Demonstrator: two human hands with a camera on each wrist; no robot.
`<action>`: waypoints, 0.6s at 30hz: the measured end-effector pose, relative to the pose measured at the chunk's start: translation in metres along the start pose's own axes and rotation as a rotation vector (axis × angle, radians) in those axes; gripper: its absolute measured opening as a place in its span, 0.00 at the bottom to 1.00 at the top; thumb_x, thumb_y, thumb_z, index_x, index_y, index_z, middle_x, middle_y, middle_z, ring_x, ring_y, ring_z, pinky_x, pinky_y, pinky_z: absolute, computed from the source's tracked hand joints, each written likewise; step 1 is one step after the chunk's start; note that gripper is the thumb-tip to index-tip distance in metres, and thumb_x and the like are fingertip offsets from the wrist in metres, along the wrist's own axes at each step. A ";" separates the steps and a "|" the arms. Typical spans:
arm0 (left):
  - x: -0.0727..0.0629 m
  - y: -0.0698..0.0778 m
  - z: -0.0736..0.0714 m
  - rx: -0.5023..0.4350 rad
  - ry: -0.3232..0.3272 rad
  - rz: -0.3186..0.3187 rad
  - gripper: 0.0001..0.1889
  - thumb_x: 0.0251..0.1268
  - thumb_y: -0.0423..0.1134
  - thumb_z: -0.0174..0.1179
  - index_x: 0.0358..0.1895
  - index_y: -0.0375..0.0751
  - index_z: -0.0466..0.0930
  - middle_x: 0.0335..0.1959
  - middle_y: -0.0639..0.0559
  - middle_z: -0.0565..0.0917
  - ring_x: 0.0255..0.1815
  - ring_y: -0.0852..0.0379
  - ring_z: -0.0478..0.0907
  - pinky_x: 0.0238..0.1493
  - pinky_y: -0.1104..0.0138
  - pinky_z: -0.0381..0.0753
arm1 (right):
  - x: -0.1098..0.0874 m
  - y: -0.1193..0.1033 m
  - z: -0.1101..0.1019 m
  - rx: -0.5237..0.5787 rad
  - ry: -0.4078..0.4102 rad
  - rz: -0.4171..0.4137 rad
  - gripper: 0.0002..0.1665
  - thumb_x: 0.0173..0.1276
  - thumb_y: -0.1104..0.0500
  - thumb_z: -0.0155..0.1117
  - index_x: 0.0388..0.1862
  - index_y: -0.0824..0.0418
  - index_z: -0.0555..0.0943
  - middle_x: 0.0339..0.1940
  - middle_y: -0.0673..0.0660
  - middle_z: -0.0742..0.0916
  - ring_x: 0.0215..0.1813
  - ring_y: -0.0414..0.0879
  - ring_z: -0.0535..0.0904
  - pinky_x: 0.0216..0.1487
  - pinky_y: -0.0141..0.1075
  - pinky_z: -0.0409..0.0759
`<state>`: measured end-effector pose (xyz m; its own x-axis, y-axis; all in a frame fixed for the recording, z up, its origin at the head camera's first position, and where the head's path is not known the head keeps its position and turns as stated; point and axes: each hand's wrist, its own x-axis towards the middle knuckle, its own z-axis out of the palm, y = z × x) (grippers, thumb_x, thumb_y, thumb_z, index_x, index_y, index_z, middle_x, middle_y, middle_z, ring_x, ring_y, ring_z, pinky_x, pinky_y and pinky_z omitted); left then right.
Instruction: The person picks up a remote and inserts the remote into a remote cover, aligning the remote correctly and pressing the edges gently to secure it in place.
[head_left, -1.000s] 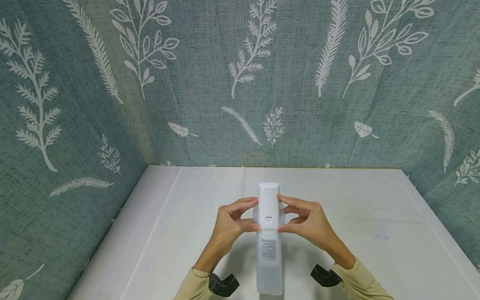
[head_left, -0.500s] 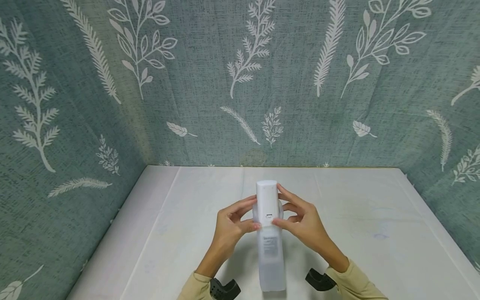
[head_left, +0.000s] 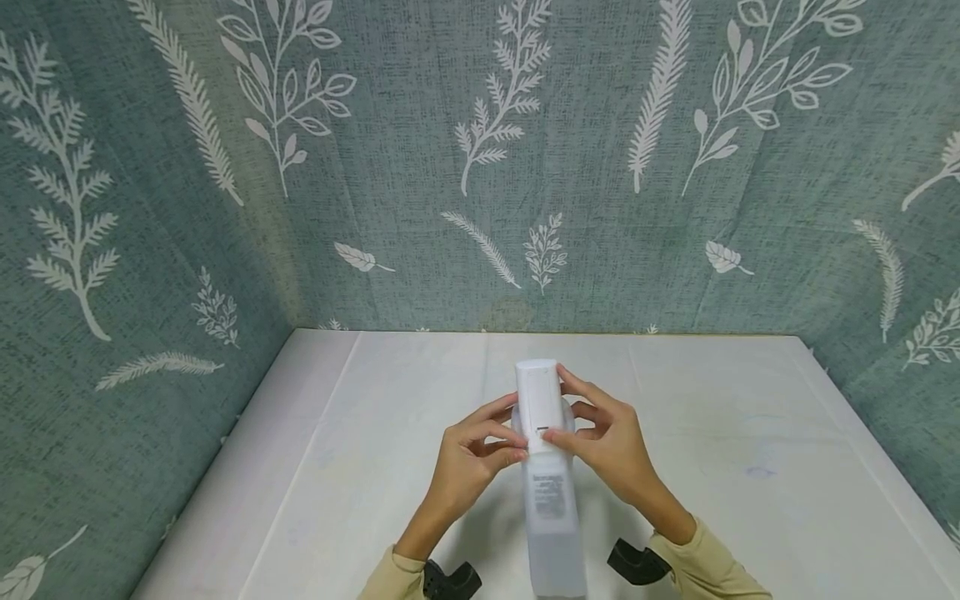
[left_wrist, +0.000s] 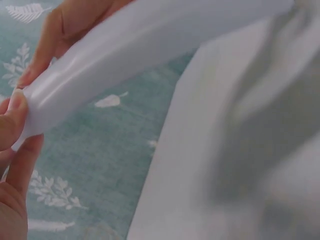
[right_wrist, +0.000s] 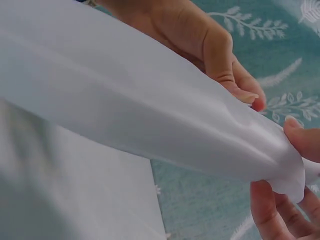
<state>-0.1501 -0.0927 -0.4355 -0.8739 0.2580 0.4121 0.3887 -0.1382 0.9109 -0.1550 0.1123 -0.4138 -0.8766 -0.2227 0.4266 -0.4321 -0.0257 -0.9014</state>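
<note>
Fingers (head_left: pixel 498 430) of the left hand (head_left: pixel 467 468) were bent in against the left side of the device (head_left: pixel 555 542), the thumb tip close beside one fingertip at its edge. The right hand (head_left: pixel 617 442) gripped the other side: its thumb lay on the front, just beside a small dark slot (head_left: pixel 542 430), while the index finger reached up along the right edge near the top. Its other fingers bent toward the back, their contact partly hidden.

Between them the hands held the device over the near middle of the worktop (head_left: pixel 360 433), white upper part away from the person, frosted lower part toward them. Grey print (head_left: pixel 550 496) on the lower part was too small to read. A rounded piece (head_left: pixel 567 414) showed behind the upper part. Both wrist views showed the device slanting, with fingers round its far end.

Shadow fell on the white worktop. Pale sleeves (head_left: pixel 708 567) covered the forearms, with a black mount (head_left: pixel 637 562) at each wrist. Green fabric (head_left: pixel 405 175) with white leaf prints rose behind.
</note>
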 end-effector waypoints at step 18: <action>-0.001 0.010 0.008 -0.052 0.020 -0.098 0.03 0.52 0.22 0.66 0.28 0.27 0.81 0.61 0.43 0.72 0.57 0.41 0.73 0.31 0.54 0.85 | -0.005 -0.002 -0.001 -0.007 -0.015 -0.047 0.43 0.53 0.74 0.70 0.69 0.60 0.68 0.55 0.64 0.77 0.48 0.54 0.82 0.36 0.42 0.86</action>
<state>-0.1435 -0.0871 -0.4267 -0.9128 0.2539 0.3200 0.2857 -0.1632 0.9443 -0.1496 0.1140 -0.4138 -0.8522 -0.2357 0.4670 -0.4741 -0.0294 -0.8800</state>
